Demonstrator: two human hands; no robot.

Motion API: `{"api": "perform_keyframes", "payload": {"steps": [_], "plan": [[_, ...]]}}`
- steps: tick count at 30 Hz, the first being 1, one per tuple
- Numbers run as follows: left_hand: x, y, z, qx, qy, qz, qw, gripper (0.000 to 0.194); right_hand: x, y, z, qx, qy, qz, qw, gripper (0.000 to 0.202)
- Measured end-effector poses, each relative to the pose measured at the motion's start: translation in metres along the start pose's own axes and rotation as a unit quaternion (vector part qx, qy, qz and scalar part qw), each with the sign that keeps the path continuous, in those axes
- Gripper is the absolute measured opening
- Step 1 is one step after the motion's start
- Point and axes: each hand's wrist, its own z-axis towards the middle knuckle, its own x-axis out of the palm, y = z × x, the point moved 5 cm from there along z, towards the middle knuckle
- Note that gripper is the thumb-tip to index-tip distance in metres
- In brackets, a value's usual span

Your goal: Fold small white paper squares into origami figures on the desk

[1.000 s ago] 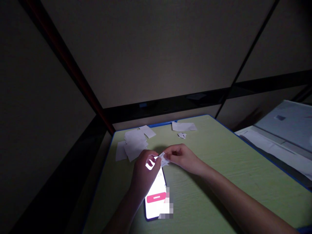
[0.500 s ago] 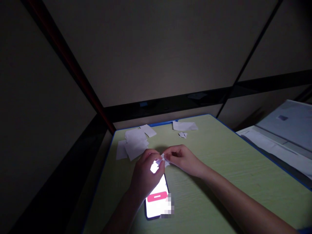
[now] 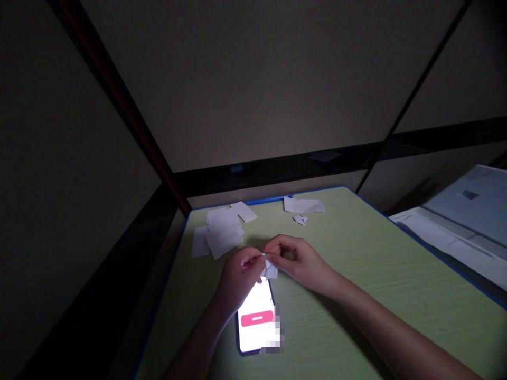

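Two hands, one lit phone and several white papers are seen on one green table. One small white folded piece is held between the left hand and the right hand, above the far end of the phone. The thumb and forefinger of each hand are clamped on its far part, with the fingertips of the two hands close together. The piece is creased and angular, and its near part is left uncovered by the fingers; its full shape is hidden.

One smaller folded paper and one long paper strip are laid at the far side, right of centre. At the far left, flat sheets are overlapped in a loose cluster; their exact number cannot be told.

The table is bordered by a blue edge, with a dark-banded wall standing beyond its far side. Green surface is stretched from the right forearm to the right edge, beyond which a pale, flat-topped object is seen.
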Motion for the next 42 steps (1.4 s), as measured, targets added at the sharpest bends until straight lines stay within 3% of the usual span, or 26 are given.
{"api": "perform_keyframes", "payload": {"steps": [3, 6, 12, 18, 31, 37, 42], "plan": [[0.000, -0.001, 0.000, -0.005, -0.004, -0.001, 1.000, 0.018, -0.004, 0.011, -0.002, -0.038, -0.036, -0.069, 0.996, 0.007], [-0.003, 0.002, 0.001, -0.013, -0.042, -0.002, 0.999, 0.015, -0.008, 0.025, -0.006, -0.089, -0.091, -0.146, 0.981, 0.005], [-0.005, -0.002, 0.000, 0.002, -0.082, -0.030, 0.996, 0.016, 0.000, 0.033, -0.011, -0.124, -0.079, -0.244, 0.959, 0.013], [-0.004, -0.003, -0.001, -0.008, -0.091, -0.039, 0.995, 0.010, 0.003, 0.027, -0.011, -0.114, -0.082, -0.246, 0.959, 0.004], [-0.002, -0.003, 0.000, 0.001, -0.087, 0.007, 0.996, 0.009, 0.004, 0.025, -0.010, -0.114, -0.094, -0.248, 0.957, 0.005], [-0.001, 0.004, -0.001, 0.039, -0.116, 0.060, 0.991, 0.009, 0.006, 0.026, -0.011, -0.122, -0.088, -0.289, 0.945, 0.006], [-0.001, 0.006, -0.001, 0.048, -0.098, 0.078, 0.991, 0.010, 0.008, 0.027, -0.013, -0.130, -0.086, -0.333, 0.930, 0.005]]}}
